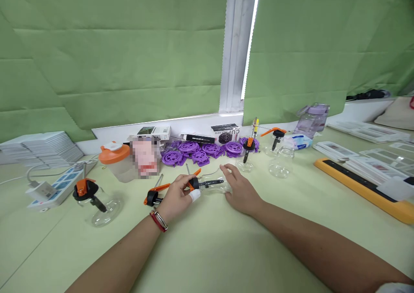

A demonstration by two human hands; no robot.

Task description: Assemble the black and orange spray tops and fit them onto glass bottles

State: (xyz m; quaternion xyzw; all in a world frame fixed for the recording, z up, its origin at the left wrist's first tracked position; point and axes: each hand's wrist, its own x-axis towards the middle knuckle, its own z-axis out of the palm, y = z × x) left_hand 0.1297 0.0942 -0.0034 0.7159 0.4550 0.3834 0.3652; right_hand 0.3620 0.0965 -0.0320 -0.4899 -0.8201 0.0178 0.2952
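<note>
My left hand (178, 197), a white wrap on one finger, grips a black dispenser lid (194, 183) with an orange lever. The lid's black tube (211, 183) reaches into a clear glass bottle (213, 190) tipped on its side. Around the bottle's base end, the fingers of my right hand (242, 191) are closed. Whether the lid sits fully on the neck is hidden by my left fingers. Just left of that hand lies a second black and orange lid (154, 197), partly covered by it.
A lidded glass bottle (97, 203) stands at left, beside a power strip (60, 185). Behind are an orange-lidded cup (114, 155) and several purple plastic pieces (200, 152). At right are more lidded bottles (248, 152), an open glass bottle (280, 165) and an orange-edged tool (362, 191).
</note>
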